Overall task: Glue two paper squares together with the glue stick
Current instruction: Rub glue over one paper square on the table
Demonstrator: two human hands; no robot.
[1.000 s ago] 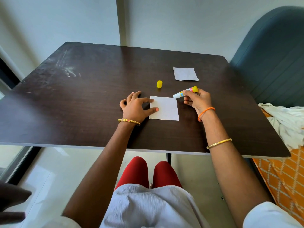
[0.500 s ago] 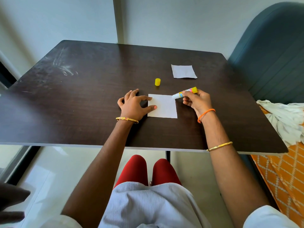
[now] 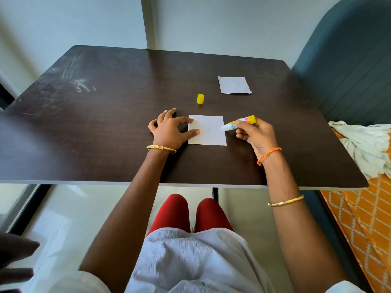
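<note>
Thin paper square [image 3: 208,131], probably light and slippery, needs the spread left hand [image 3: 169,131] pinning its edge while the right hand [image 3: 257,137] grips the glue stick [image 3: 238,124].

Dark wood table [image 3: 105,123], pale walls [image 3: 211,24], teal chair [image 3: 349,60]

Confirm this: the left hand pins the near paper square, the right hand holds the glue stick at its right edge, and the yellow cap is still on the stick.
The cap part is wrong. In the head view the yellow cap stands alone on the table, beyond the near paper square. The left hand pins that square; the right hand holds the uncapped glue stick.
</note>
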